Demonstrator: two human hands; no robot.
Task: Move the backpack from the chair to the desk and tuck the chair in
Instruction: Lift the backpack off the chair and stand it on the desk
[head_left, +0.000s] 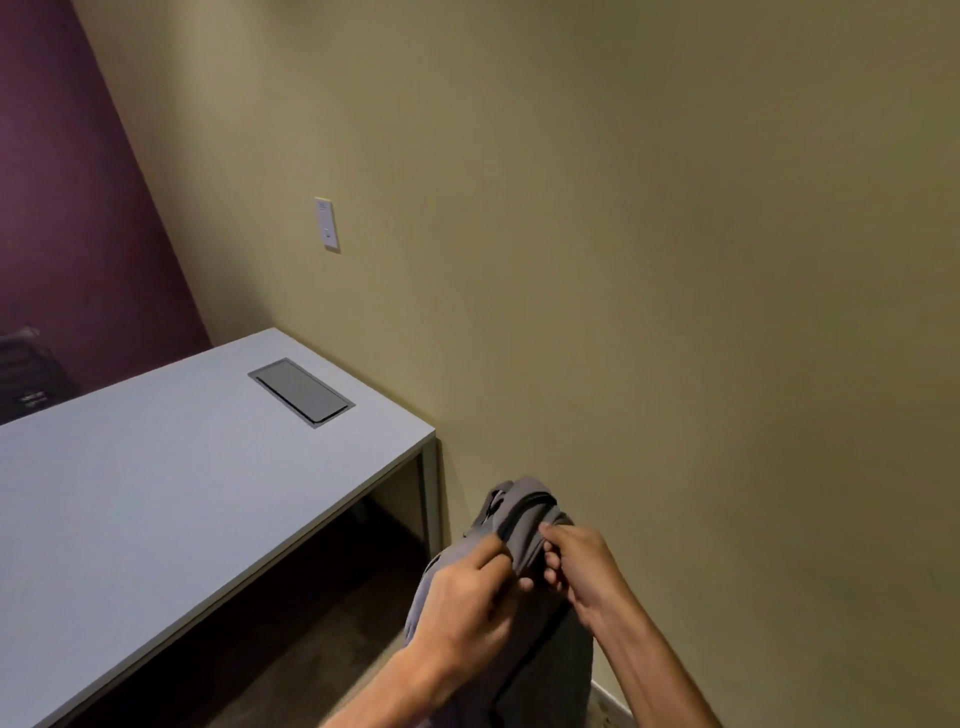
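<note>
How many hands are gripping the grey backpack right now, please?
2: the left hand grips the grey backpack from the desk side, the right hand from the wall side, both near its top.

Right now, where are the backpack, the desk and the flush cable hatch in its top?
backpack (524, 512): head view, grey fabric near its top.
desk (156, 493): head view, bare white top.
cable hatch (301, 391): head view, middle of its grey lid.

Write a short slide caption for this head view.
Both hands grip a grey backpack beside the white desk.

Wall plate, dark bag
</note>
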